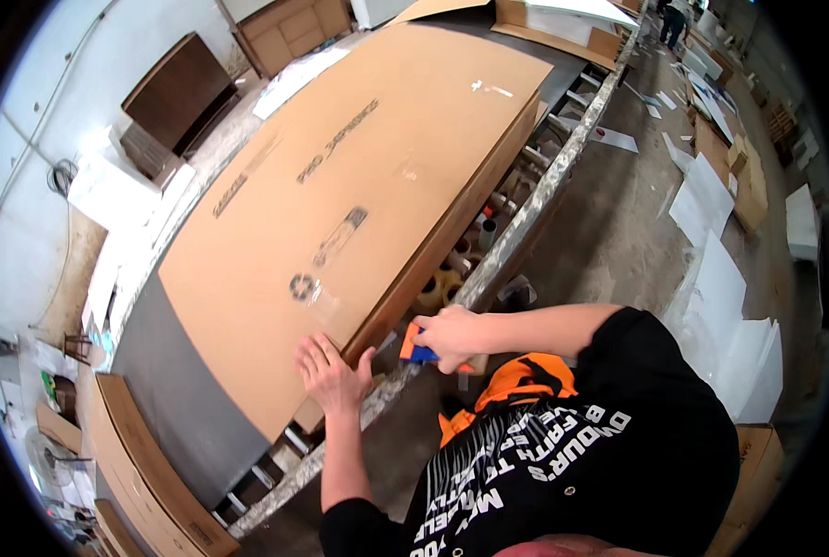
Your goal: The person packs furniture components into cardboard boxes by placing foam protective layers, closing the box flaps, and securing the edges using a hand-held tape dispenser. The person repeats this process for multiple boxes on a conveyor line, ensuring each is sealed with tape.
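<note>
- Head view, grips: right hand (451, 336) is closed around a small orange-and-blue tape dispenser (414, 347), held at the near side edge of the carton, where the tool's mouth meets the seam; the fingers wrap the handle so that the tool points toward the board.
- Head view, left hand (332, 371): lies flat and open, fingers spread, palm pressing on the near corner of the large flat cardboard carton (359, 195); it grips nothing, and the press appears to hold the lid down against the side wall.
- Head view, carton: broad, shallow, brown corrugated board with a matt face, dark printed marks and a short strip of clear tape near its far end; it lies flat on the long worktop (182, 399), overhanging the grey surface toward the person.
- Head view, worktop: a grey top with a rough, paint-spattered front rail (526, 218); under the carton's edge stand several rolls of clear and tan packing tape (442, 286), within reach of the right hand.
- Head view, surroundings: white foam sheets (721, 306) lie on the concrete floor at right; more flat cartons (145, 464) lean at lower left; dark wooden cabinets (177, 88) stand by the far wall.
</note>
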`<state>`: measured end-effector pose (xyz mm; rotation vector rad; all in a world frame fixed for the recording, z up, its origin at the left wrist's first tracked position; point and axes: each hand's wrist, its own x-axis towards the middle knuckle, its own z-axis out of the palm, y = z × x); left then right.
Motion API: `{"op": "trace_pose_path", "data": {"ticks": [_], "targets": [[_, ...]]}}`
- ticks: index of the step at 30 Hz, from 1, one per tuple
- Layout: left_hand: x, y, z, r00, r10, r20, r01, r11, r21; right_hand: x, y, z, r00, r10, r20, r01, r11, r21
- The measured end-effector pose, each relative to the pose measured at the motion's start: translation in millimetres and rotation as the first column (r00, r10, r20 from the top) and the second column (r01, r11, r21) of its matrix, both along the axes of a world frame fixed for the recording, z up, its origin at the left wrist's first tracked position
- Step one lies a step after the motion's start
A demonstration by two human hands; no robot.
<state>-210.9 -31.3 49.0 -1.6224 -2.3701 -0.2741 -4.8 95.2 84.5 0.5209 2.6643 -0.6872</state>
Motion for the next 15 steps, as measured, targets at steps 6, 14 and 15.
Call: {"op": "trace_pose_path", "data": {"ticks": [6, 14, 15], "targets": [[33, 36, -26, 0.966, 0.155, -0.208, -0.102, 0.964, 0.244, 94, 153, 52, 0.565, -0.73, -0.383, 0.173, 0.56, -0.81], [64, 62, -20, 0.909, 0.38, 0.17, -0.413, 0.876, 0.248, 11, 470, 3, 0.109, -0.898, -0.427, 0.53, 0.416, -0.739], [69, 68, -20, 0.883, 0.387, 0.264, -0.451, 0.855, 0.256, -6, 493, -8, 0.164, -0.877, -0.452, 0.567, 0.458, -0.684]]}}
